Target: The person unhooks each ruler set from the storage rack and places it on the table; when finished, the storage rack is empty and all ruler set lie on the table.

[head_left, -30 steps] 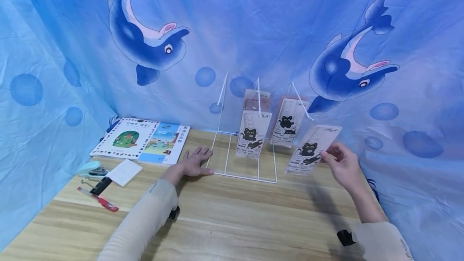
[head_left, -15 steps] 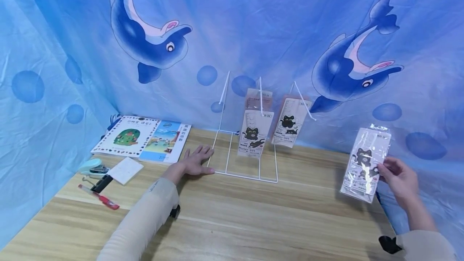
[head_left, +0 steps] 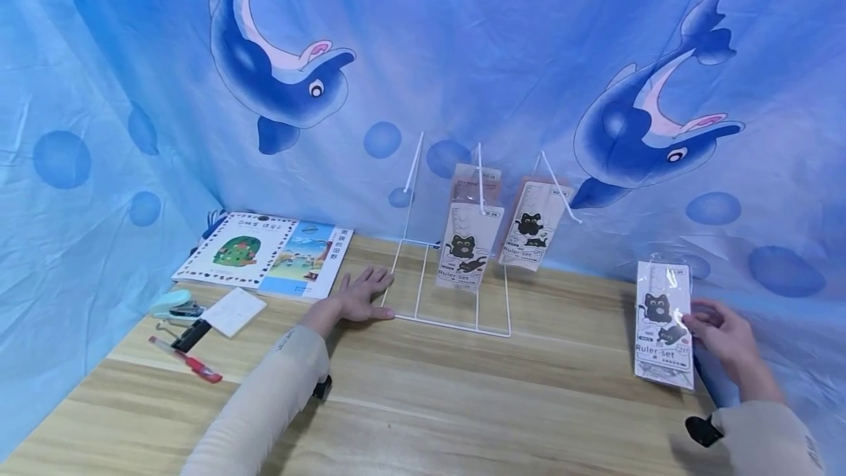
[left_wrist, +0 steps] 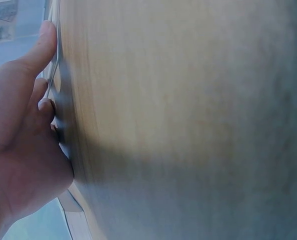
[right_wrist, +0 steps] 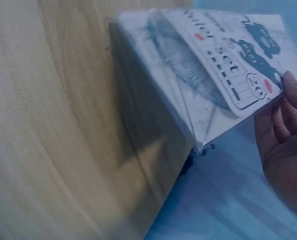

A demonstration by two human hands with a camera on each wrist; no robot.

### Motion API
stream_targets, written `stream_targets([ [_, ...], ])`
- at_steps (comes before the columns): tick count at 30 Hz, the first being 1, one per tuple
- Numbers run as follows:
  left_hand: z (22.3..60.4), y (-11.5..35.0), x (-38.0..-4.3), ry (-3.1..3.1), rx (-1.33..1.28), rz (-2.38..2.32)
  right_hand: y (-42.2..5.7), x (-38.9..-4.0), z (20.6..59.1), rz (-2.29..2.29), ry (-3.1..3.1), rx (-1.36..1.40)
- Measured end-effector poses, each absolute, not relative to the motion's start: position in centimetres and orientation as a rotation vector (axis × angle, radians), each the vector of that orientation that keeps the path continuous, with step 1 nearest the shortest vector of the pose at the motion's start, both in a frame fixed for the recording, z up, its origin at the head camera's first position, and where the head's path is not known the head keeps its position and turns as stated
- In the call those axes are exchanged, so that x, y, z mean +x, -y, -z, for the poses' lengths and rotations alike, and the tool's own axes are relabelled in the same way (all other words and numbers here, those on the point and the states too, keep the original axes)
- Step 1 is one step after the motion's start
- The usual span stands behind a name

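"What's in the packet [head_left: 664, 325] the right hand [head_left: 725, 335] pinches?"
"A printed card [right_wrist: 233, 60] and, seemingly, clear rulers [right_wrist: 181, 67], near the right edge of the worktop [head_left: 476, 402]."
"Left hand [head_left: 360, 297]?"
"Spread, touching the wire rack [head_left: 452, 325]."

Light beige sleeves [head_left: 264, 395] show beside black wrist pieces [head_left: 703, 431].

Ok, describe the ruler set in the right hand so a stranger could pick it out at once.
Find the wooden table and go right from its white wire rack. Near the table's right edge, the right hand pinches a clear ruler-set pack showing black cats. Unlike the similar packs hanging on the rack, this one is in a hand.
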State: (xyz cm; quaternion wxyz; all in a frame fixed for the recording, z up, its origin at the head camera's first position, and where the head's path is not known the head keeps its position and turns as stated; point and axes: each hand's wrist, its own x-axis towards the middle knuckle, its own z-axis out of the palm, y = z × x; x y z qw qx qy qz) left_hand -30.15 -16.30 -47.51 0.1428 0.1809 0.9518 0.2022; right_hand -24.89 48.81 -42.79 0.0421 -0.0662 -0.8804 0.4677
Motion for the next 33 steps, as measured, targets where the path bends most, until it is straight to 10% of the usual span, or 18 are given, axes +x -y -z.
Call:
stream_targets([
  [24, 47.5, 16.0, -30.0, -2.744, 0.522, -0.586, -50.1, -27.1, 45.8, -1.225, 2.994, -0.637],
  [33, 47.4, 16.1, -30.0, -2.753, 0.501, -0.585, -46.2, -28.7, 42.2, -0.771, 3.182, -0.255],
])
